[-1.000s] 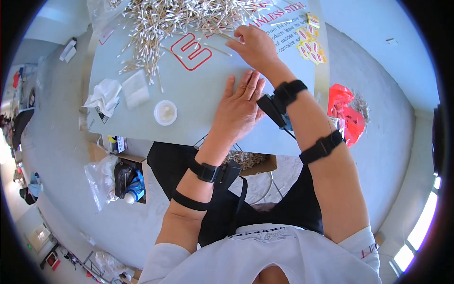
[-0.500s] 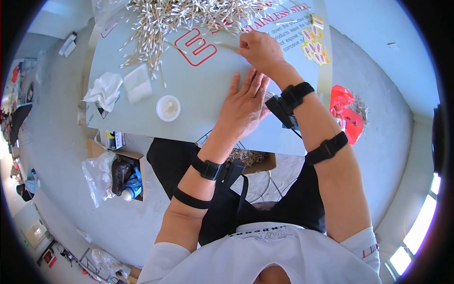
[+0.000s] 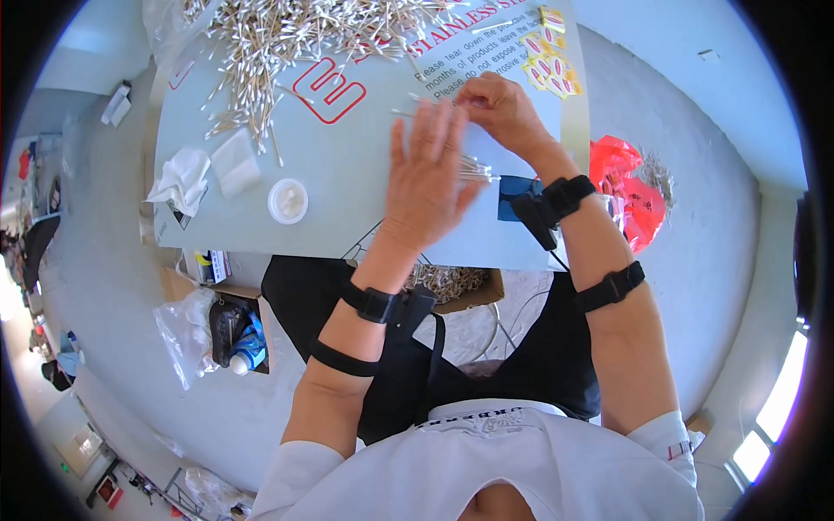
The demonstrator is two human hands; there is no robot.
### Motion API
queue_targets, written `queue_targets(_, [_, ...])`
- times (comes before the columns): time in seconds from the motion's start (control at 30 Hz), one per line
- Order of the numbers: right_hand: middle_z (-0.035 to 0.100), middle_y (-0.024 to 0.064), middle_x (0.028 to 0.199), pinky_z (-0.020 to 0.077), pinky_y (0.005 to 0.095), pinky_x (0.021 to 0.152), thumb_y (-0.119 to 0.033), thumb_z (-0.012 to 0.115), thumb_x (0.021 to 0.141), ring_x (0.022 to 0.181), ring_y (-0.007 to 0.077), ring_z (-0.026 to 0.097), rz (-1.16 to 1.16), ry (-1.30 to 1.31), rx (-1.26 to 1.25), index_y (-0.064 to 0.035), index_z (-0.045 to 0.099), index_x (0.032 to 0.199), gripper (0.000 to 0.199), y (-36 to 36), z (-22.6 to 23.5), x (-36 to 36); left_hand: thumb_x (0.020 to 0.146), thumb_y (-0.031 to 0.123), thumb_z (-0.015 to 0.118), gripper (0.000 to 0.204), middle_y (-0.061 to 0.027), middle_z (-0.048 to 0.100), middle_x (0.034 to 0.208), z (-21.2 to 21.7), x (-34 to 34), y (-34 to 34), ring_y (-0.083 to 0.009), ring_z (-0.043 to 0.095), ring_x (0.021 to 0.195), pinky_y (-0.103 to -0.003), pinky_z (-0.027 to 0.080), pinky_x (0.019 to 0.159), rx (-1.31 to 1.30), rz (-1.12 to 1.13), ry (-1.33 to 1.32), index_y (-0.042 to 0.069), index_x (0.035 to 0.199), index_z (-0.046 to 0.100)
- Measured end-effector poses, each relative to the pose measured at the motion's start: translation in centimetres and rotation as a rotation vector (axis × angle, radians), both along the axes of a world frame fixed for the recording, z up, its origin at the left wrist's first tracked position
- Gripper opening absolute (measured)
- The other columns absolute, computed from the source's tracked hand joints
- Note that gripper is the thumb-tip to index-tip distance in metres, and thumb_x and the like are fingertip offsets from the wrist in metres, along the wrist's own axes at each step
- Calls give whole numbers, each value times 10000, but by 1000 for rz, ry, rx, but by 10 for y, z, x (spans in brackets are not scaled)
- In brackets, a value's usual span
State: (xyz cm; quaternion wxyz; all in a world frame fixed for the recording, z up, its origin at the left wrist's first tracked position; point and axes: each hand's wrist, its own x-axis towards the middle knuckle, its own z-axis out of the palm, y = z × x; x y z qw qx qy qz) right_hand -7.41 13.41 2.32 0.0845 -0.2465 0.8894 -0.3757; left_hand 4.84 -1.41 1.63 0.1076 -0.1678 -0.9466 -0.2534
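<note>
The blurred left hand (image 3: 421, 193) extends its fingers (image 3: 423, 132); just beside, the right hand (image 3: 506, 111) curls inward.

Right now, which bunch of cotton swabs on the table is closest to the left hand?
The small bunch, partly hidden behind the left hand, its swabs side by side. The big messy heap lies farther away, toward the far edge of the table.

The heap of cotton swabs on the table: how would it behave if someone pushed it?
The heap of cotton swabs would probably scatter rather than slide as one, since its pieces lie loose and crisscrossed. Each is likely very light, being so thin. A stray swab at its near edge might roll, looking slim and straight.
</note>
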Motion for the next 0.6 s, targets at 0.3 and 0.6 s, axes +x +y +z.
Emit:
queue_targets(0.3, [583, 74, 857, 484, 386, 736, -140, 689, 779, 848, 296, 605, 61, 150, 51, -92, 614, 831, 102, -17, -1, 13, 924, 141, 535, 561, -229, 437, 1393, -19, -12, -27, -407, 373, 1316, -488, 294, 1088, 172, 107, 48, -19, 1428, 346])
queue_targets(0.6, [579, 106, 809, 485, 417, 707, -125, 640, 777, 797, 327, 596, 70, 114, -59, -65, 620, 765, 64, 19, 0, 41, 882, 441, 585, 739, -190, 303, 1521, -3, -2, -2, -325, 241, 1432, -516, 168, 1156, -174, -26, -72, 17, 1440, 351])
